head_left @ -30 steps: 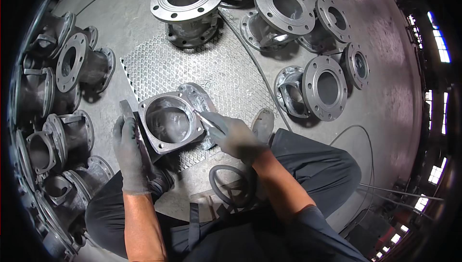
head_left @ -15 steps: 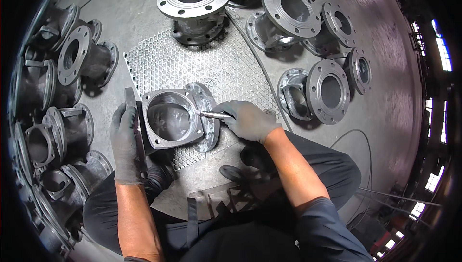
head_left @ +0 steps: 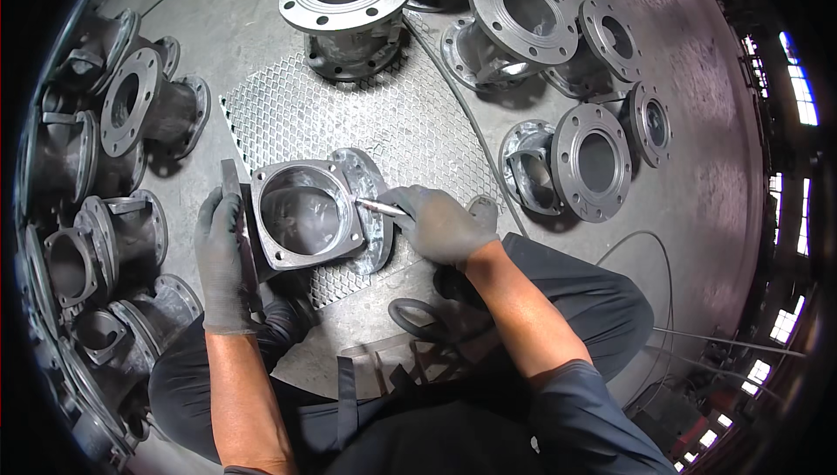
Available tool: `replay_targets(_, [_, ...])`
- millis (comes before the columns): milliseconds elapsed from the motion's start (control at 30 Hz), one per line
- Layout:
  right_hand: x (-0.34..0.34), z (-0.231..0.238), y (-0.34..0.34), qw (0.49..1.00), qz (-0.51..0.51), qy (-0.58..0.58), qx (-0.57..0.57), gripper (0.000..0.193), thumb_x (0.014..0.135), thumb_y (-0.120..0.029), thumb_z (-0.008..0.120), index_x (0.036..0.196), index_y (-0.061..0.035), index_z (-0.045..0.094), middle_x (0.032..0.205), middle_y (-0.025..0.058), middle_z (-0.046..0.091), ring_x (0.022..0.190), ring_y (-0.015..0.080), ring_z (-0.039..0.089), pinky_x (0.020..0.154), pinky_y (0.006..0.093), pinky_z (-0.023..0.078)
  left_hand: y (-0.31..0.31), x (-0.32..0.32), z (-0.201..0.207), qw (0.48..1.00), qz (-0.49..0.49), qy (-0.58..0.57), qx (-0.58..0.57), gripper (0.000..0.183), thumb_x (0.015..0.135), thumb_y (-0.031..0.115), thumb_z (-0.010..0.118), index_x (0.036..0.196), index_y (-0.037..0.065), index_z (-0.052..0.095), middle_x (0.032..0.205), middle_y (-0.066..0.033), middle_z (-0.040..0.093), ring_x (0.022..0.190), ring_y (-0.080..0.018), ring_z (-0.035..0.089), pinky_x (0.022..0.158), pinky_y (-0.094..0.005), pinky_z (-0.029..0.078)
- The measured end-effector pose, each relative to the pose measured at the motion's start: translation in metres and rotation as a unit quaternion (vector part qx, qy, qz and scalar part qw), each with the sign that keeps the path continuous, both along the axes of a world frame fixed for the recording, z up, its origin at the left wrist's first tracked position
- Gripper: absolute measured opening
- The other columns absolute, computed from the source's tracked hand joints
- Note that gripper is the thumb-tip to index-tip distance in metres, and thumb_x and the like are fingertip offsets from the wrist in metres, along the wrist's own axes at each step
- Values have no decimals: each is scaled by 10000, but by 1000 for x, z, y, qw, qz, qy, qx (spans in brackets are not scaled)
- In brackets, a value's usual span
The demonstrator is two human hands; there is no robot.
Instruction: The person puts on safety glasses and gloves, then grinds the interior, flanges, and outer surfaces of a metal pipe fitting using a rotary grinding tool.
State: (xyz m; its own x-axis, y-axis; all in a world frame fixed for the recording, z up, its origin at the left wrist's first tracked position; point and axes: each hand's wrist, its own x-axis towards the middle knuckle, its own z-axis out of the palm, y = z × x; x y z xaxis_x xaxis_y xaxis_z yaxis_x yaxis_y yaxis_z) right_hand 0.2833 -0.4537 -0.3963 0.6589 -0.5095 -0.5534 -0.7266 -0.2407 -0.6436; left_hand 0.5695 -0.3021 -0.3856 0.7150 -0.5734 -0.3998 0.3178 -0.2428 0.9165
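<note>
A grey cast flanged pipe fitting (head_left: pixel 275 250) lies in front of me, its square flange and open bore facing up. A second, round flange stands on its right side, and a third is seen edge-on at its left. My gloved left hand (head_left: pixel 221 257) is closed on that left flange, fingers along its outer face. In my gloved right hand (head_left: pixel 443 225) is a slim, pen-like metal tool (head_left: pixel 382 207), pointing left. The tool's tip meets the right edge of the square flange, near the round flange. My palm hides the tool's rear.
Under the fitting lies a metal mesh sheet (head_left: pixel 366 117). A tall flanged pipe (head_left: pixel 303 4) stands at its far edge. More fittings crowd the left (head_left: pixel 131 109) and far right (head_left: pixel 602 161). A dark cable (head_left: pixel 462 100) crosses the floor, and a dark hose loop (head_left: pixel 410 328) lies between my legs.
The right hand and the tool have shifted slightly left and downward, with the tip still at the flange edge. My left hand keeps its hold. The whole view has shifted slightly.
</note>
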Motion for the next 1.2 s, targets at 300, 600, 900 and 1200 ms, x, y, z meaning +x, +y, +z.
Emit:
replay_targets(300, [-1, -4, 11, 998, 10, -56, -22, 388, 1007, -137, 594, 1388, -94, 650, 1278, 244, 709, 1190, 471, 658, 1062, 525, 509, 1, 1, 2, 999, -6, -28, 37, 448, 1046, 178, 653, 1415, -73, 608, 1266, -109, 685, 1167, -175, 636, 1063, -314, 486])
replay_targets(600, [-13, -3, 33, 998, -13, -42, -50, 401, 1008, -168, 581, 1394, -78, 646, 1291, 235, 702, 1180, 459, 664, 1057, 519, 513, -2, -1, 5, 998, -11, -38, 51, 437, 1045, 184, 642, 1403, -66, 619, 1259, -98, 687, 1155, -172, 636, 1046, -317, 485])
replay_targets(900, [-27, -9, 90, 961, -153, -231, -17, 326, 1009, -78, 612, 1331, -42, 649, 1182, 216, 713, 1083, 436, 683, 954, 479, 550, -1, 0, -1, 997, -13, -63, 50, 413, 1051, 226, 631, 1344, -63, 661, 1250, -105, 688, 1136, -176, 629, 1028, -324, 479])
replay_targets(1200, [-20, -19, 120, 946, -244, -213, -3, 402, 985, -48, 674, 1381, -18, 611, 1053, 186, 716, 939, 311, 709, 848, 405, 565, -4, -6, -1, 997, -15, -68, 45, 355, 1048, 235, 641, 1270, -37, 693, 1127, -58, 684, 1051, -145, 601, 970, -310, 469])
